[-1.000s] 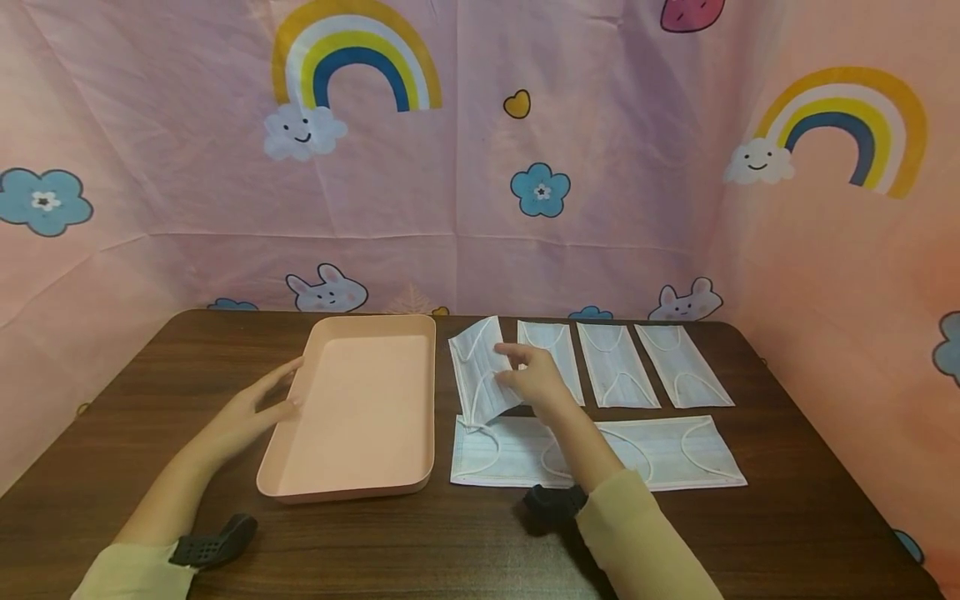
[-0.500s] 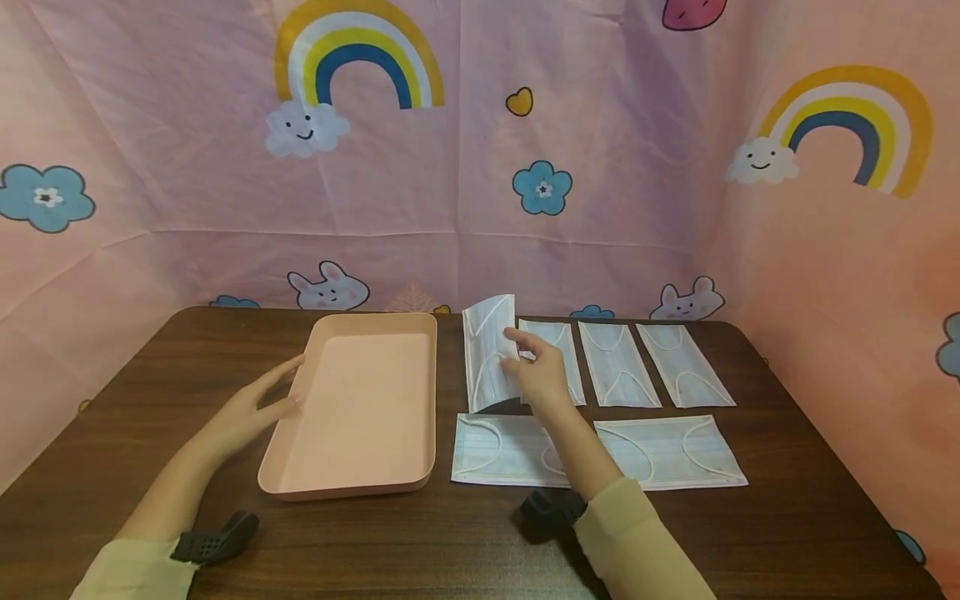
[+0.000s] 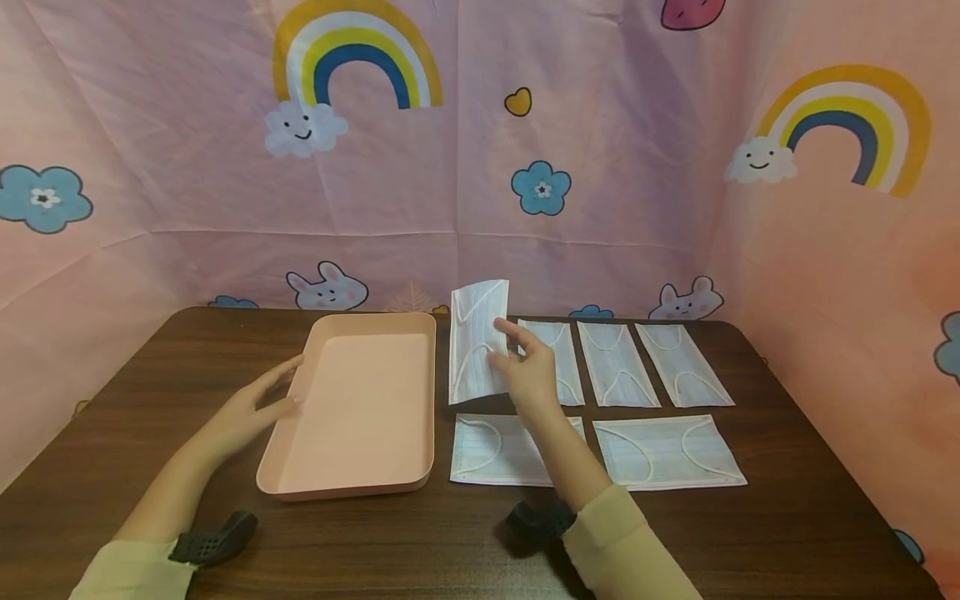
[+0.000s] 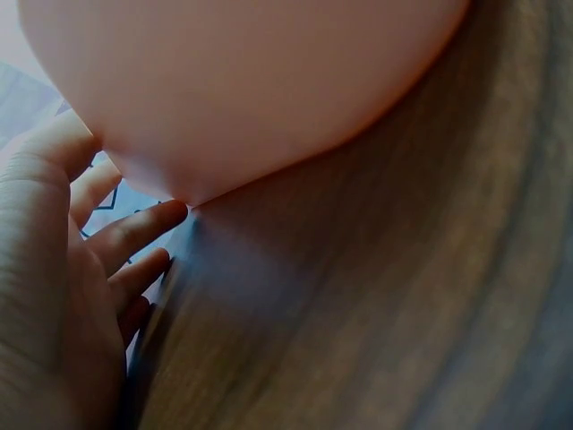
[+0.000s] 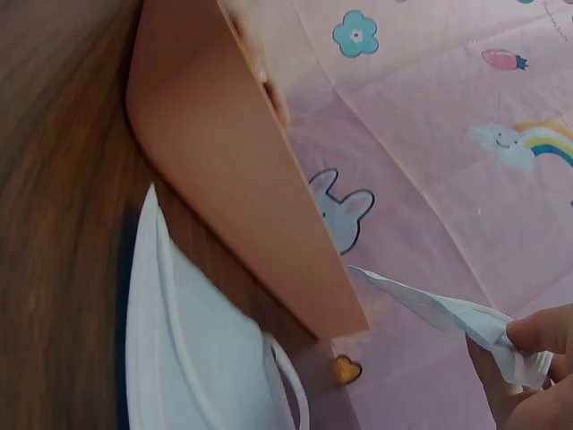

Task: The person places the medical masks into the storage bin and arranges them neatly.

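Observation:
In the head view my right hand (image 3: 531, 375) pinches a white face mask (image 3: 474, 333) by its right edge, between thumb and fingers. The mask is raised off the table and stands nearly upright, its ear loops facing me. My left hand (image 3: 243, 417) touches the left side of a shallow pink tray (image 3: 367, 417), with fairly straight fingers. In the left wrist view the fingertips (image 4: 175, 213) meet the tray's outer wall (image 4: 260, 98). The right wrist view shows the held mask (image 5: 448, 309) edge-on, beyond the tray's side (image 5: 233, 179). Nothing lies in the tray.
Three masks lie in the back row, the middle one (image 3: 618, 367) among them. A left mask (image 3: 495, 450), partly behind my right forearm, and a right mask (image 3: 671, 452) lie in front. Patterned pink cloth (image 3: 637, 167) hangs round the dark wooden table (image 3: 360, 550).
The right hand has lifted the mask from a tilted position over the front row to higher and more upright, then slightly left towards the tray. The left hand and tray stay in place.

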`<state>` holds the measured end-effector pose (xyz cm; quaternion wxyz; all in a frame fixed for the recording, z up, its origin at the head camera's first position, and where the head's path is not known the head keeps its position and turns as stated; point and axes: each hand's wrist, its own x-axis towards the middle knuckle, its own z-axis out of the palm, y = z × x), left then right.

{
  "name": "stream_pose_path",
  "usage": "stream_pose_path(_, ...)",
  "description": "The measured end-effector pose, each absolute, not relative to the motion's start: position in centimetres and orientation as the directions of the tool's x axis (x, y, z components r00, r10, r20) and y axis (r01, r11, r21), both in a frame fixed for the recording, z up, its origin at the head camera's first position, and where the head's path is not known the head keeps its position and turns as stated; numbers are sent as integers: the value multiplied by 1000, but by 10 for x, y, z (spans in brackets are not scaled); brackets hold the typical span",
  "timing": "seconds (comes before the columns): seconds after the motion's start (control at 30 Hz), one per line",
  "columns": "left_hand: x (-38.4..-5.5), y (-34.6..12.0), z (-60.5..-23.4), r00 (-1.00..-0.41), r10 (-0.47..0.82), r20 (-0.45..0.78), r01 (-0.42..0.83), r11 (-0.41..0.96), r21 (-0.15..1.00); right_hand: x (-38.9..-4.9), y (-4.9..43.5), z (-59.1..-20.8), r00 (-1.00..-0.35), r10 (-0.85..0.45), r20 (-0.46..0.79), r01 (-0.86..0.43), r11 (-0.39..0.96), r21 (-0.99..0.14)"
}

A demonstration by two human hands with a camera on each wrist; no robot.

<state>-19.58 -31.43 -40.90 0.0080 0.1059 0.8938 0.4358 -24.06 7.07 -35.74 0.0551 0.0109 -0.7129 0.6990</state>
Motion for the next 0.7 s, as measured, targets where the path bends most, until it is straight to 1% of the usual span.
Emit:
stream_pose_path(0.2, -197, -315, -409, -977, 201, 70, 178, 593, 785, -232, 57, -352, -993, 13, 113, -113, 4, -994)
stream_pose_path(0.4, -197, -315, -409, -974, 215, 74, 189, 581, 792, -225, 41, -352, -991, -38, 131, -129, -51, -990)
stream_pose_path(0.7, -196, -315, -407, -975, 217, 44, 165, 581, 797, -216, 12, -351, -993, -95, 76, -61, -152, -987)
